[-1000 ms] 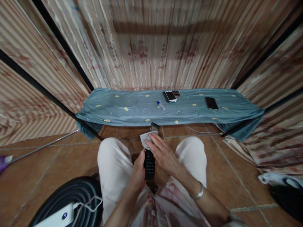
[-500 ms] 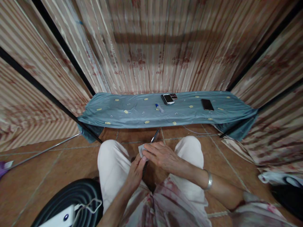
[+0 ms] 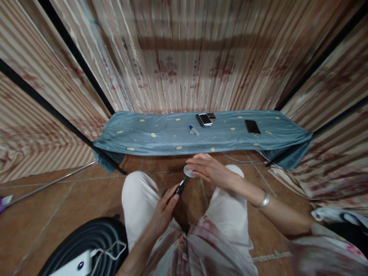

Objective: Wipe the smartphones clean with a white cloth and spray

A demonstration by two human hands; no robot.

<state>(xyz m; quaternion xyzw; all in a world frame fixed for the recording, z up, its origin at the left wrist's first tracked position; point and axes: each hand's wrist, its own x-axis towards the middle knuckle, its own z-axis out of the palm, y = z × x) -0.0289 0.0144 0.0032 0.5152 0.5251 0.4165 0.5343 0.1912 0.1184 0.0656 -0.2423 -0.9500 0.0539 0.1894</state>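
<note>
Head view. Person seated, knees apart, looking down over tiled floor [image 3: 57, 207].

Left hand [image 3: 163, 211] at 6 o'clock, between the knees, fingers closed on the lower end of a dark phone [image 3: 181, 186]. Phone seen edge-on, tilted up toward 1 o'clock.

Right hand [image 3: 211, 170] just past centre, at 12 o'clock from the left hand, pinching a small white cloth [image 3: 189, 171] against the phone's top end. Metal bracelet [image 3: 263, 200] on that wrist.

Low bench under a blue-grey sheet [image 3: 161, 132] across the far side at 12 o'clock. On it: a white phone [image 3: 205, 119] stacked on others, a black phone [image 3: 252, 127] well apart toward 1 o'clock, a small tube with a blue cap [image 3: 194, 130] near the stack.

Striped curtain [image 3: 184, 57] all round. Black hose coil [image 3: 86, 241] and white box [image 3: 74, 264] at 7 o'clock
</note>
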